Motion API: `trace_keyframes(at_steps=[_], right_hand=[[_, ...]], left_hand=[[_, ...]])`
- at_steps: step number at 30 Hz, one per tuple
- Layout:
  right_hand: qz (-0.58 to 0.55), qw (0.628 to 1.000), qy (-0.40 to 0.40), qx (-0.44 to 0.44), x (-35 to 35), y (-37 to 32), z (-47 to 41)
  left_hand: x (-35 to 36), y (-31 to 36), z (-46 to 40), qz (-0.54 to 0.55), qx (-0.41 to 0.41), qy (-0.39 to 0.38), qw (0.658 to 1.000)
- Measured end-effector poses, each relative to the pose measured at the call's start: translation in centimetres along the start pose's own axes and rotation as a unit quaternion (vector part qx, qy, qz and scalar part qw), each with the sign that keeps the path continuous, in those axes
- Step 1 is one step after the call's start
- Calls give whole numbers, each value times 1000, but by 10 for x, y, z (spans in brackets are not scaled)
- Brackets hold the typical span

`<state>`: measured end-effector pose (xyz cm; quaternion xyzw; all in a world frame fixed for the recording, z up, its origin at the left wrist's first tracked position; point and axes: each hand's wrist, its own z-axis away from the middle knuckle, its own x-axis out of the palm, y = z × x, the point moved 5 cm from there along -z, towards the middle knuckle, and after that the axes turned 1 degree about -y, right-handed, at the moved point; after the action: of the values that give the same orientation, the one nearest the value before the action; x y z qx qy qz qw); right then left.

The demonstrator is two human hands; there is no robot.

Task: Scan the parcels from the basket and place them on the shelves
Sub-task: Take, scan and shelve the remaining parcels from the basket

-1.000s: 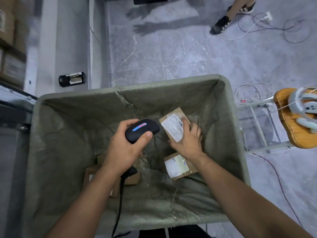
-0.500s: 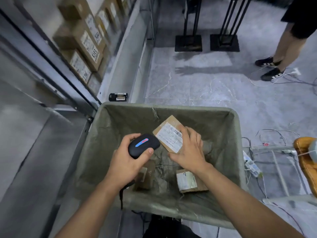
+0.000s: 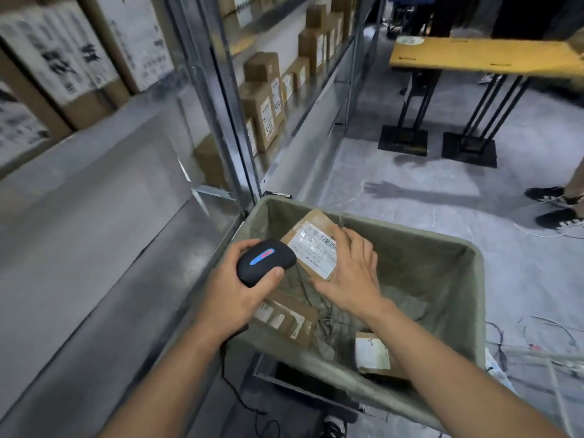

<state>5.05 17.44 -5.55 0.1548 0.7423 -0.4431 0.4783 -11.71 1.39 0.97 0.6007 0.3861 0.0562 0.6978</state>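
While your left hand (image 3: pixel 235 290) grips the black scanner (image 3: pixel 265 262) with fingers and thumb curled round its body, your right hand (image 3: pixel 349 273) holds one parcel (image 3: pixel 313 245) above the basket (image 3: pixel 442 248), label side up. The right thumb lies along the parcel's lower edge and the fingers wrap its far edge, so the parcel is pinched between them. The scanner head sits just beside the label's left margin, with the indicator strip on its top lit blue and red.

Progress assessment: the task appears to be in its later portion. The shelves (image 3: pixel 319 96) to your left carry many labelled cartons in rows, which suggests a good number have been processed. Two parcels remain visible in the basket: one flat box (image 3: pixel 286 319) under your left wrist and one smaller box (image 3: pixel 373 354) near the front wall beneath your right forearm. Whether others lie hidden under the liner folds cannot be determined.

Remaining work, as judged from this view: confirm the scan of the held parcel, place it on a shelf, then repeat for the two parcels in the basket.
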Motion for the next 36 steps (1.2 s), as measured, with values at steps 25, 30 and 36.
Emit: trace_keyframes(at_steps=[25, 30, 36], right_hand=[[13, 987, 22, -160, 4, -192, 46], [4, 984, 15, -179, 3, -201, 61], [-5, 982, 9, -190, 1, -203, 76]], left_hand=[[-148, -4, 131, -11, 27, 166, 986], [-155, -3, 153, -20, 34, 158, 987], [-155, 0, 172, -45, 31, 139, 989]])
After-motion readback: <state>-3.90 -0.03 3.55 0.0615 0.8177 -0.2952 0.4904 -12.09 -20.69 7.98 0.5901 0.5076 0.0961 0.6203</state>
